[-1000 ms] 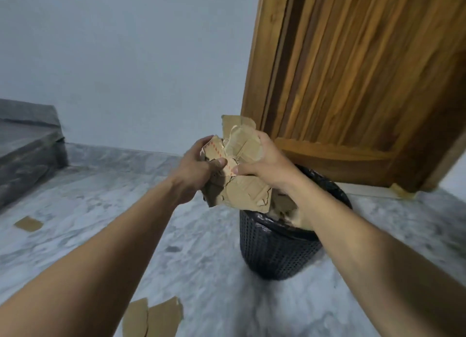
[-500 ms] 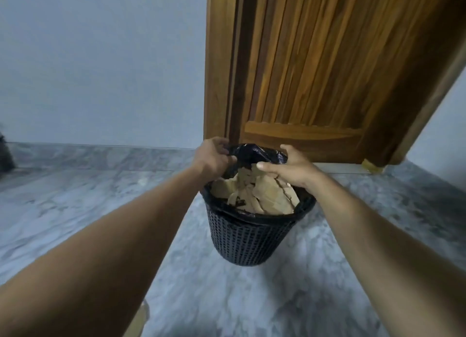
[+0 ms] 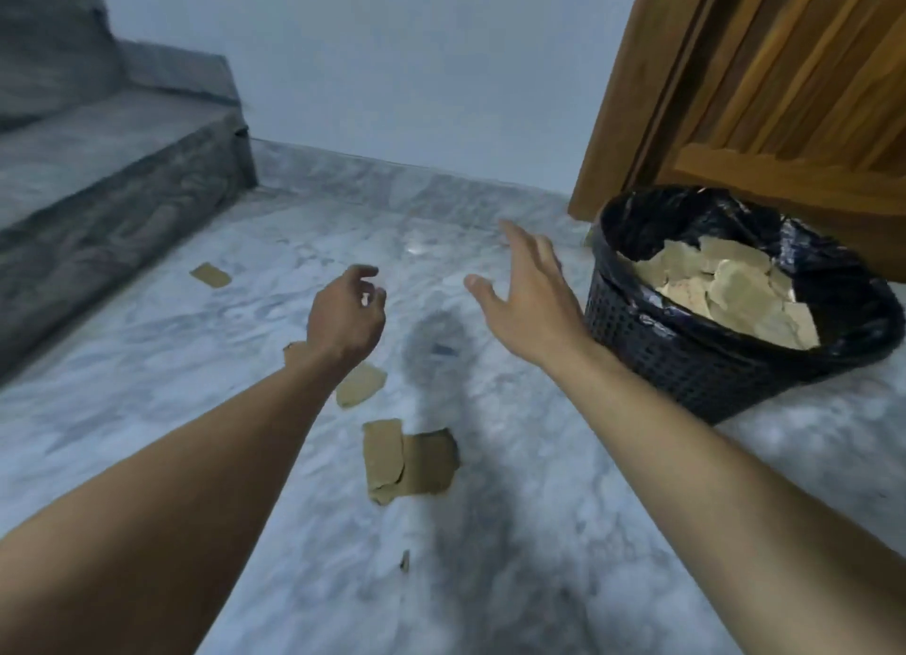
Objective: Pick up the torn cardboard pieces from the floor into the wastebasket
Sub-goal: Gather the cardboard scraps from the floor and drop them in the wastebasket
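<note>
Stretching out beneath both your arms, the marble floor (image 3: pixel 515 532) leaves open room between your hands and ahead of them, up to the skirting beyond your fingertips. Well to the left of your left hand rises a grey stone step (image 3: pixel 122 188), its front edge running toward the wall. Beyond and right of your right hand stands the wooden door (image 3: pixel 784 90).

The wastebasket (image 3: pixel 686 360), black mesh with a black liner folded over its rim, sits just right of your right wrist. Whether its near wall touches your forearm, I cannot tell. Torn cardboard (image 3: pixel 735 286) fills it nearly to the rim.

Your right hand (image 3: pixel 524 291) is spread, fingers straight, holding nothing. Your left hand (image 3: pixel 345 316) hangs loosely curled, also empty.

On the floor, a folded piece (image 3: pixel 407 458) lies between your forearms, nearer you than either hand. A smaller piece (image 3: pixel 360 385) lies just under your left wrist, and a partly hidden scrap (image 3: pixel 293 350) shows at its other side. A flat piece (image 3: pixel 211 275) lies well left of your left hand, near the step's foot. A tiny sliver (image 3: pixel 405 560) lies nearest you.
</note>
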